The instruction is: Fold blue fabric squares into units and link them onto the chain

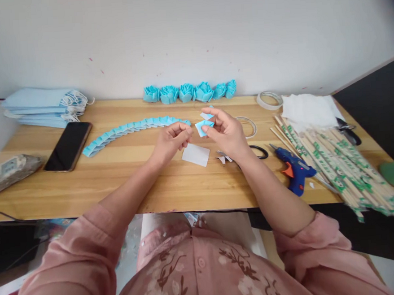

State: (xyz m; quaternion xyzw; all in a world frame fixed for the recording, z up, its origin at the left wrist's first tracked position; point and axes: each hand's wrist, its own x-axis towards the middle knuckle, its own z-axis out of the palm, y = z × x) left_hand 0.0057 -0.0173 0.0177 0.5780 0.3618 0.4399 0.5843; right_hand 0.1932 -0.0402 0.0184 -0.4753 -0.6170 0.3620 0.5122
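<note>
My right hand (229, 132) pinches a small folded blue-and-white piece (202, 127) between thumb and fingers, above the middle of the table. Just to its left, my left hand (170, 144) is closed, thumb against fingertips; whatever it may hold is too small to make out. Below the hands lies a flat white rectangular sheet (196, 155). A curved row of overlapping folded blue pieces (128, 130) runs leftward from behind my left hand. Partly hidden under my right wrist are black-handled scissors (260, 151) with small white scraps (223, 159) by the blades.
Several blue flowers (186, 93) line the wall. Stacked face masks (37, 104), a phone (68, 146) and a power strip (10, 172) occupy the left. Rightward are tape rolls (269, 101), a blue glue gun (297, 169), wrapped chopsticks (343, 168) and white sheets (311, 111).
</note>
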